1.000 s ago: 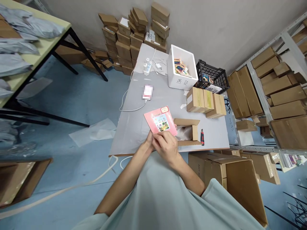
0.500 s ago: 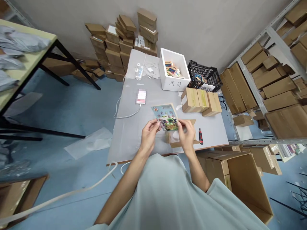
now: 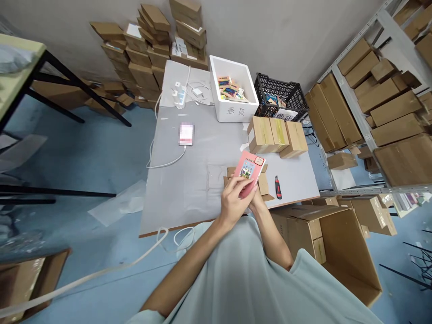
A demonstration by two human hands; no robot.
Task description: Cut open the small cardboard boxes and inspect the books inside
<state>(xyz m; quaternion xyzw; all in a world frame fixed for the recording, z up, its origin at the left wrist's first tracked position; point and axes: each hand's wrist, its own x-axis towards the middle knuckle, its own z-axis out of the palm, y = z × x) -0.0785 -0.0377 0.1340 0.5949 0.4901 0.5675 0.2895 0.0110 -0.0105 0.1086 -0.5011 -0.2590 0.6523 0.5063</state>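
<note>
The pink booklet [image 3: 258, 167] sits cover-up between the left hand's [image 3: 231, 202] closed fingers, outside the open-flapped carton [image 3: 263, 183] beyond them, while the right hand's [image 3: 257, 201] fingers are too hidden to tell.

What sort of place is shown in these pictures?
Probably a small packing room or stockroom: metal shelving holds many cardboard boxes, a utility knife lies on the worktable, and brown boxes are stacked against the wall.

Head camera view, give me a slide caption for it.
Left hand and right hand hold a pink booklet above an open cardboard box.
</note>
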